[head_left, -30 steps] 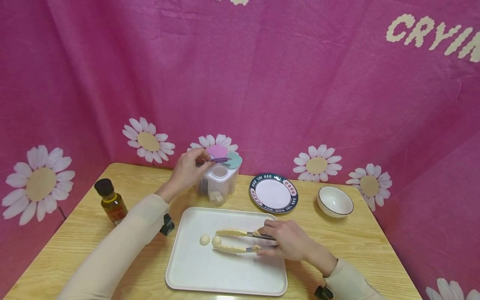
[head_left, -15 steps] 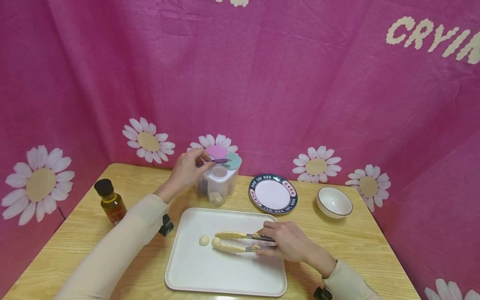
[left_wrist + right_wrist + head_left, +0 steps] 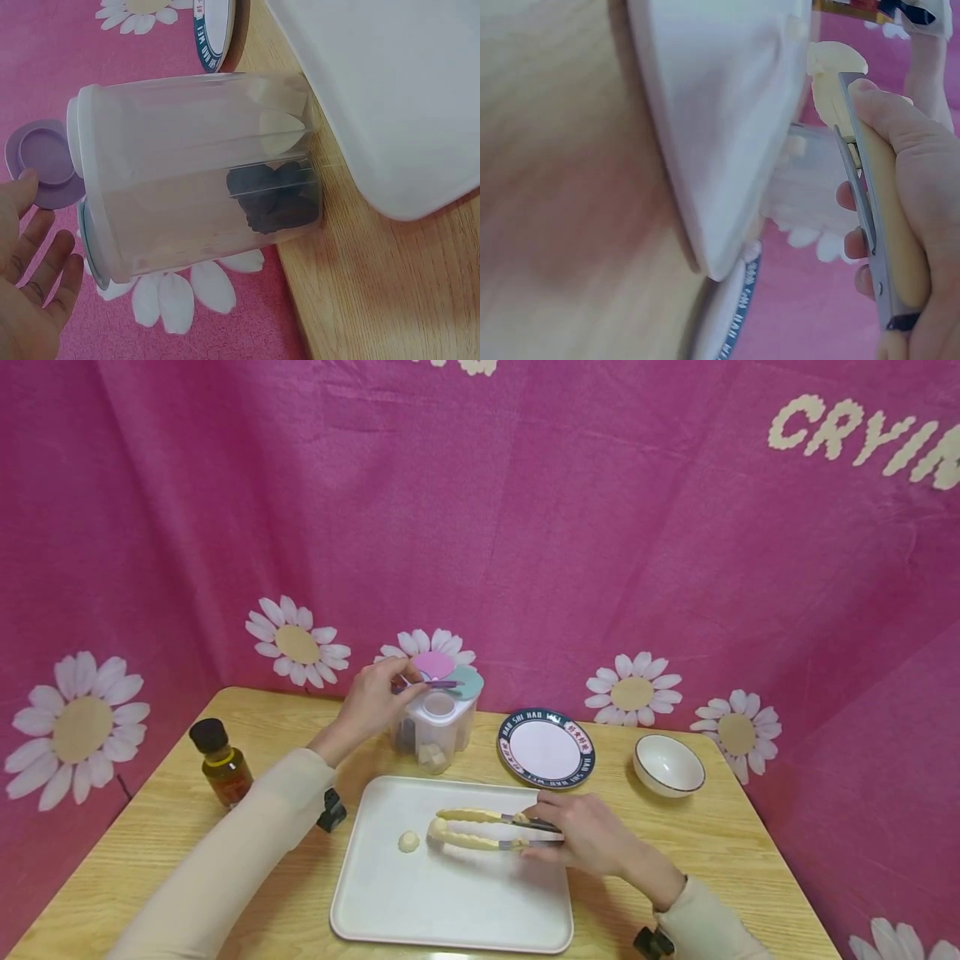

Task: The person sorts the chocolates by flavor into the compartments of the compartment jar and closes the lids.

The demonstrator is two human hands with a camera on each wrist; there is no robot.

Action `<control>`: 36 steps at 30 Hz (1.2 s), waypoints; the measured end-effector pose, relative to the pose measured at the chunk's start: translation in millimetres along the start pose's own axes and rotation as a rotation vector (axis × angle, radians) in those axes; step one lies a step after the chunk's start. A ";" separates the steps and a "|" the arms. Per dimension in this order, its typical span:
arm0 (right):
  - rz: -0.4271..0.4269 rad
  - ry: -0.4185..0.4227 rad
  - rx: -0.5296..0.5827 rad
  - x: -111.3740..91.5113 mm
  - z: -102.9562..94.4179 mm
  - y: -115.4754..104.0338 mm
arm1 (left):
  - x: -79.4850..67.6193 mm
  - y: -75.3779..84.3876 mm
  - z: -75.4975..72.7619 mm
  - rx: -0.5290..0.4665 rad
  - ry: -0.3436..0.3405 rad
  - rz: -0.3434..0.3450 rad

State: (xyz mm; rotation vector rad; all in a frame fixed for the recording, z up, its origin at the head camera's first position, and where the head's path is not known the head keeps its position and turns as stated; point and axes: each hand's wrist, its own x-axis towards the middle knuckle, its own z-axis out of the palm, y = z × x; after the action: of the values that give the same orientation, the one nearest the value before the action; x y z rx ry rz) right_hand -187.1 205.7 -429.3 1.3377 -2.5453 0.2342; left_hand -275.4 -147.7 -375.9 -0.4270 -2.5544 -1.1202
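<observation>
My left hand (image 3: 372,695) pinches the raised purple lid (image 3: 46,157) of a clear, white-topped divided container (image 3: 455,733). One round opening shows under the lid. Pale chunks (image 3: 281,112) and dark lumps (image 3: 274,195) lie in separate compartments. In my right hand (image 3: 588,833) are metal tongs with cream-coloured ends (image 3: 472,842), held over the white tray (image 3: 450,910). Between the tong tips sits a small cream ball (image 3: 437,829); I cannot tell whether it is off the tray. A second cream ball (image 3: 408,842) lies on the tray to its left.
A bottle of amber liquid (image 3: 231,777) with a black cap stands at the left, by my left forearm. Behind the tray lies a plate with a dark patterned rim (image 3: 585,743); a white bowl (image 3: 670,766) stands at the right. A pink curtain (image 3: 480,543) hangs behind the table.
The tongs have narrowed around the right-hand ball, and the right hand with them has shifted slightly right and away from me. My left hand stays at the purple lid.
</observation>
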 end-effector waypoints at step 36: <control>0.169 0.150 -0.055 80.7 -53.2 52.4 | 1.3 -2.4 -1.9 -0.015 -0.010 -0.032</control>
State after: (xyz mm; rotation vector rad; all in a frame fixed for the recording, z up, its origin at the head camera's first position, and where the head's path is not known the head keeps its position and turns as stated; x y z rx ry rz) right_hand -266.4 185.7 -355.7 1.0443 -2.5193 0.2833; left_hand -277.1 -150.4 -375.8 -0.3976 -2.5715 -1.1521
